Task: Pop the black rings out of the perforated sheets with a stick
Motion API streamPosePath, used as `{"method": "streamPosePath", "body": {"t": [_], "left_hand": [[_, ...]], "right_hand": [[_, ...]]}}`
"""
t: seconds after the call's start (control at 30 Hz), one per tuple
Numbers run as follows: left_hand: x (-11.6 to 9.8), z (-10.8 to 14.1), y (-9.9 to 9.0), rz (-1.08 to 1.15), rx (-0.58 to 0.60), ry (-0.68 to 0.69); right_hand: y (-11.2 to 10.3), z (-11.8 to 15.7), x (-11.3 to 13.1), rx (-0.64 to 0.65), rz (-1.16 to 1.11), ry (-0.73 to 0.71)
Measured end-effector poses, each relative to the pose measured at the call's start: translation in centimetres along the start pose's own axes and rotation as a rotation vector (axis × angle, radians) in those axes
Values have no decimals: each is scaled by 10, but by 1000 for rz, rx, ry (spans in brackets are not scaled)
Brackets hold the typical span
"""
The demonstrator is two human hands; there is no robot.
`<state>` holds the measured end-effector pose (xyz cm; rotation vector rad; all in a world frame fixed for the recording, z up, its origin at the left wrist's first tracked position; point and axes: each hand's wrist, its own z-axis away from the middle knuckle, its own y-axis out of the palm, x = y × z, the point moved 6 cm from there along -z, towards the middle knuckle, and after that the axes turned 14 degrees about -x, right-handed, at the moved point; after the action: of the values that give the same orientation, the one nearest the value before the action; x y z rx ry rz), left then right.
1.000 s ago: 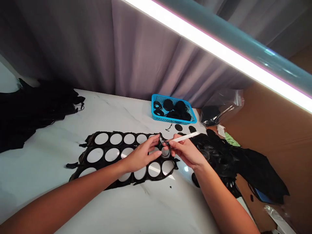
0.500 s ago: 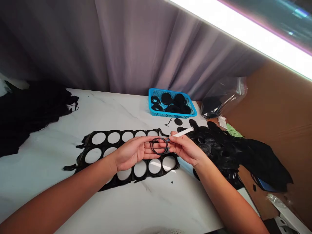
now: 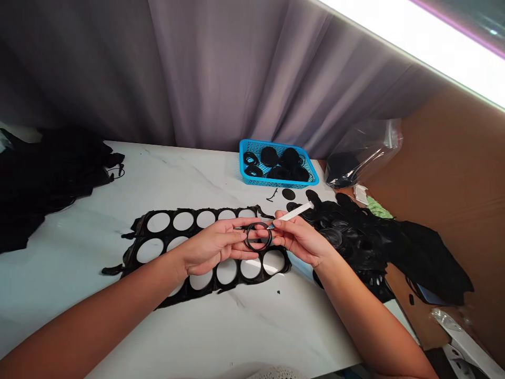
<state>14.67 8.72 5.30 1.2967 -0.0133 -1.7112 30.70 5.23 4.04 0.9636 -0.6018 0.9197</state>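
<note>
One head-worn camera looks forward and down across a white marble desk toward a grey pleated curtain. The left hand and right hand lie close below it.

**Bare forearms and hands.** The left forearm and right forearm enter from the lower corners and converge at centre. The left hand lies with fingers extended together, pointing rightward. The right hand faces it, thumb and index finger pinched, the fingertips of both hands close together.

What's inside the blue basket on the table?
The blue plastic basket holds black rings and black discs. Anything lying beneath them is covered and cannot be seen.
</note>
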Motion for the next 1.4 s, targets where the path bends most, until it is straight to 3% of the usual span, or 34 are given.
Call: {"method": "streamPosePath", "body": {"t": [0.53,0.9,1.03,1.13,1.2,1.3,1.4], "left_hand": [[1,-2,-3,-15,-58,-4],[2,-8,-9,-313,-161,155],[-7,-11,-27,-469,-260,267],[-27,-18,-50,-630,-403,378],[-44,-27,-55,-680,-449,433],[-63,-52,-25,-808,-348,533],[-77,-76,40,-995,-182,753]], "right_hand": [[-2,0,-1,-15,4,5],[1,4,1,-32,76,-37],[-13,-8,7,-158,46,-148],[-22,-9,20,-232,16,-221],[-25,-3,30,-243,-8,-250],[-28,17,40,-246,-90,-261],[-36,40,39,-268,-277,-296]]}}
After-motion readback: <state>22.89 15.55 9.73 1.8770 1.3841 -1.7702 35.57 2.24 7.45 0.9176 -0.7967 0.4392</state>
